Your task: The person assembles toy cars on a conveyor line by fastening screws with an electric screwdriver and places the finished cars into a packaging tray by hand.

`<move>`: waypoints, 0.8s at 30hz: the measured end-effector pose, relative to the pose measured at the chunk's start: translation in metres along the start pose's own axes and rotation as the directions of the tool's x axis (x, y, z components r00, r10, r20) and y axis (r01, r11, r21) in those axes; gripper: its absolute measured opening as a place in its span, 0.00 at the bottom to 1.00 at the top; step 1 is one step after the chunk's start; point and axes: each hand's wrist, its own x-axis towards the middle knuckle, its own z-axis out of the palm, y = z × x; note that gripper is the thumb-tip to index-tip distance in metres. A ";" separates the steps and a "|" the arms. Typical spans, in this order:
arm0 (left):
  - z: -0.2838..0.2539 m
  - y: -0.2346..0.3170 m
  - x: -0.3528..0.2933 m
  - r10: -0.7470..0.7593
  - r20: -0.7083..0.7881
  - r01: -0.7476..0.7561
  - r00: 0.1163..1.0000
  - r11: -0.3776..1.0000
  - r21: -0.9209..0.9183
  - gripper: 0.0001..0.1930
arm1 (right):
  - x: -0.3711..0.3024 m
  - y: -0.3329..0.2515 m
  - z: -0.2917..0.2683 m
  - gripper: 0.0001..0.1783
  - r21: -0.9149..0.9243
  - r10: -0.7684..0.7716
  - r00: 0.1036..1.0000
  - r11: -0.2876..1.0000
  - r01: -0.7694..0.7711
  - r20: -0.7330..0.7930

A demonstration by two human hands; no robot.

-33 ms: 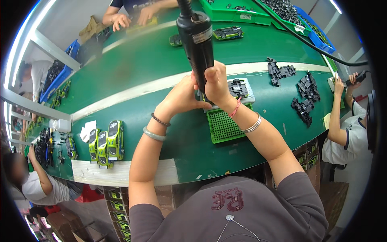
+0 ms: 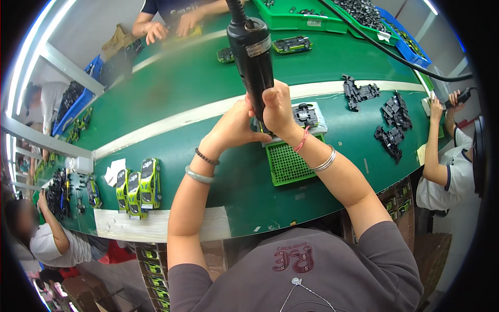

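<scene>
A black electric screwdriver [image 2: 253, 62] stands nearly upright, its cord running up out of view. My right hand [image 2: 278, 109] is closed round its lower part, thumb along the handle. Beneath it a toy car [image 2: 305, 114] lies underside up in a pale holder [image 2: 322, 124]. My left hand [image 2: 236, 125] grips the car's left end, thumb at the near side. Its other fingers are partly hidden behind the screwdriver, as is the driver's tip. Just in front of the holder sits a green perforated tray [image 2: 296, 165].
Several black chassis parts [image 2: 396, 112] lie to the right. Left stand green-and-black toy cars [image 2: 150, 182] beside white paper [image 2: 115, 171]. More cars [image 2: 292, 44] and green bins [image 2: 301, 23] are across the table. Co-workers sit opposite and at both sides.
The whole view has shifted very slightly. Both hands, the screwdriver and the toy car keep the same places relative to each other.
</scene>
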 end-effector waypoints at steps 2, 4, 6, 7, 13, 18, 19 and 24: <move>0.000 -0.011 -0.005 0.114 -0.041 -0.108 0.993 0.986 0.129 0.33 | -0.001 -0.002 -0.006 0.48 -0.126 0.060 0.998 0.991 -0.054 0.038; -0.003 -0.020 -0.002 0.044 0.047 -0.052 0.998 0.985 0.167 0.29 | -0.001 -0.010 -0.018 0.50 0.199 0.047 0.996 0.979 -0.031 -0.075; -0.022 -0.010 -0.003 -0.071 -0.023 0.071 0.997 0.997 0.000 0.26 | 0.003 -0.046 -0.037 0.52 0.179 -0.017 0.989 0.983 0.043 -0.146; -0.032 -0.011 -0.005 -0.099 -0.043 0.090 0.994 0.981 -0.174 0.26 | -0.001 -0.061 -0.051 0.51 0.159 -0.016 0.987 0.986 0.042 -0.161; -0.130 -0.016 -0.024 -0.196 -0.249 0.067 0.948 0.893 -0.445 0.26 | -0.069 -0.058 -0.152 0.49 -0.080 0.027 0.960 0.995 -0.051 -0.278; -0.163 -0.066 -0.005 -0.466 -0.193 0.491 0.864 0.692 0.529 0.26 | -0.096 -0.045 -0.169 0.48 -0.161 0.073 0.924 0.977 -0.143 -0.376; -0.159 -0.083 -0.004 -0.472 -0.187 0.477 0.862 0.625 0.618 0.26 | -0.094 -0.045 -0.166 0.48 -0.146 0.075 0.925 0.980 -0.138 -0.372; -0.109 -0.104 0.034 -0.328 -0.111 0.339 0.938 0.810 0.478 0.24 | -0.091 -0.047 -0.166 0.47 -0.136 0.092 0.925 0.979 -0.152 -0.368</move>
